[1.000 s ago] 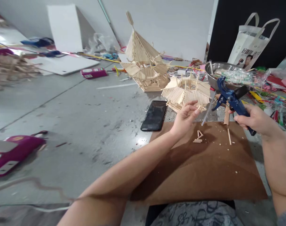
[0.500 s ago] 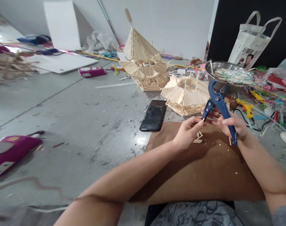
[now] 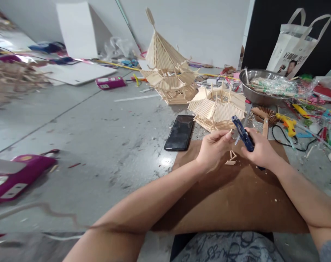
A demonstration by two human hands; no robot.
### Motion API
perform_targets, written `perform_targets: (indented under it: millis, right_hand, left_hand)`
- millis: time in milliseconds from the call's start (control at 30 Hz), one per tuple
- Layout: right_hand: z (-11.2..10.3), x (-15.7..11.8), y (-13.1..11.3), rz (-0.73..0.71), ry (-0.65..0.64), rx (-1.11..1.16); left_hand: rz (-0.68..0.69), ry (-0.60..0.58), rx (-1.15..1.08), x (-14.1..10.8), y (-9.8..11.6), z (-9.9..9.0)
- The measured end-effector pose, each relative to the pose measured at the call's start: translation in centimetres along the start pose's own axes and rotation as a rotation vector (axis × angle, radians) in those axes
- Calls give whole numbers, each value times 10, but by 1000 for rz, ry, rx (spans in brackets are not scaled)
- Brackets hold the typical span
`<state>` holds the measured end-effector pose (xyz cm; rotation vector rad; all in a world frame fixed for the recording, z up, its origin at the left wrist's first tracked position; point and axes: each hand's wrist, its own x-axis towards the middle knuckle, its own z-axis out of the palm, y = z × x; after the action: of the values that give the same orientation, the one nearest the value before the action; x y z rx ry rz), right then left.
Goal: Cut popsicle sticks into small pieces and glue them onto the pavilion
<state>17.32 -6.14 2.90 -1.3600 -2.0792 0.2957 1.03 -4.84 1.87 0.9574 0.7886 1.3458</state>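
Observation:
My left hand (image 3: 213,149) pinches a short thin wooden stick (image 3: 230,132) between thumb and fingertips, its tip pointing up. My right hand (image 3: 259,148) is wrapped round a blue ratchet-style cutter (image 3: 242,133), its head tilted up and to the left, apart from the stick. Under the hands, several short cut sticks (image 3: 230,162) lie on a brown board (image 3: 231,203). Just beyond stands a low roof-like model of wooden sticks (image 3: 217,111). Behind it to the left rises a taller pagoda model (image 3: 171,69) with a pointed roof.
A black phone (image 3: 179,133) lies left of the board. At the right are a steel bowl (image 3: 252,92) of wrapped sticks, a yellow glue gun (image 3: 287,123) with its cord, a folded brown paper fan (image 3: 262,113) and scattered craft bits. Purple power strips (image 3: 111,82) rest at left.
The cutter has come away from the stick in my left hand and turned, its head now lower. My right hand has closed round its handles. The view has shifted slightly.

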Motion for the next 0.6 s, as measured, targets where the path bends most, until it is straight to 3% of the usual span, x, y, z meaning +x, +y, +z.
perform_targets:
  millis: [200, 433, 600]
  right_hand:
    - [13, -5, 3, 12, 2, -143]
    - [17, -8, 3, -10, -8, -179]
    - [17, -8, 3, 6, -16, -149]
  left_hand:
    - [64, -23, 12, -2, 1, 0]
    - [150, -24, 138, 0, -5, -5]
    - [135, -32, 210, -1, -4, -6]
